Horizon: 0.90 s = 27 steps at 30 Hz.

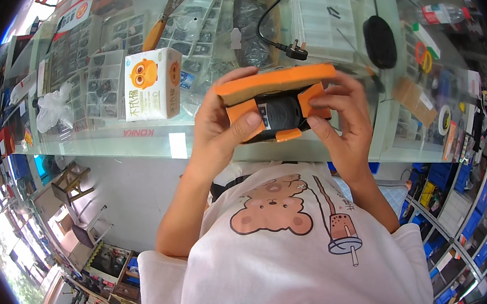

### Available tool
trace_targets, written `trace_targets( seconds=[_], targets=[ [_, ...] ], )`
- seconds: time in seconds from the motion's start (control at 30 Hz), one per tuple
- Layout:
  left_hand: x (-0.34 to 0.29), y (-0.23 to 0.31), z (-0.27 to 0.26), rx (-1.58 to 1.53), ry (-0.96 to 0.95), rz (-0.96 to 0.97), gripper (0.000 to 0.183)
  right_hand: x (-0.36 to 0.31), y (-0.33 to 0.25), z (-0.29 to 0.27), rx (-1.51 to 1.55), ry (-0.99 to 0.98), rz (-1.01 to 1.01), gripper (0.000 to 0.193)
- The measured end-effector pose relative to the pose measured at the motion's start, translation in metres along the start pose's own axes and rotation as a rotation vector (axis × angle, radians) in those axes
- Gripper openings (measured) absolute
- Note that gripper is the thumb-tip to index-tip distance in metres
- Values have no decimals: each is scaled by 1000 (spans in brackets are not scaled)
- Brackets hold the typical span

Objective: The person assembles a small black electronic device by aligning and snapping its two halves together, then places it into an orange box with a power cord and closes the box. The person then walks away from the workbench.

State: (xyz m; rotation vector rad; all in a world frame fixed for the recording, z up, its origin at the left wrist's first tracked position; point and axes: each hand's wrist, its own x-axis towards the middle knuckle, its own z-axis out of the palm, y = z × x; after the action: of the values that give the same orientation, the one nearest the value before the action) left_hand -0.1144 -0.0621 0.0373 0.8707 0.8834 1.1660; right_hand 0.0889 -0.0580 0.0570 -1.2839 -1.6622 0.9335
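Note:
An orange cardboard box [275, 80] is held up in front of me, its lid raised and its side flaps folded outward. Inside lies a black device [282, 114] with a rounded face and a paler strip at its left; its exact kind I cannot make out. My left hand [216, 128] grips the box's left side, thumb over the left flap and fingers behind. At the other end, my right hand [346, 121] has its fingers bent around the right flap and its thumb by the lower corner.
On the glass counter [98, 144] stand a tissue pack [152, 84] and clear compartment cases [104, 83]. A wooden-handled scraper [157, 31], a black plug [296, 51], white organizer boxes [321, 12] and a black oval object [380, 41] lie farther back. A plastic bottle [443, 14] lies at right.

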Motion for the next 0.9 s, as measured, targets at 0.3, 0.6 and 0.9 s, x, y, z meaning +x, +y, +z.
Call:
trace_targets(
  seconds=[0.3,0.6,0.9],
  targets=[
    [5,13,9,109,38,-4,44,-10,-26,5,-183,-146,-5,15],
    [11,22,16,400,-87,-37,30,-24,-2,13,88,-42,-154,13],
    [7,14,17,373,-105,0,32,-18,-6,23,620,149,291,41]
  ],
)
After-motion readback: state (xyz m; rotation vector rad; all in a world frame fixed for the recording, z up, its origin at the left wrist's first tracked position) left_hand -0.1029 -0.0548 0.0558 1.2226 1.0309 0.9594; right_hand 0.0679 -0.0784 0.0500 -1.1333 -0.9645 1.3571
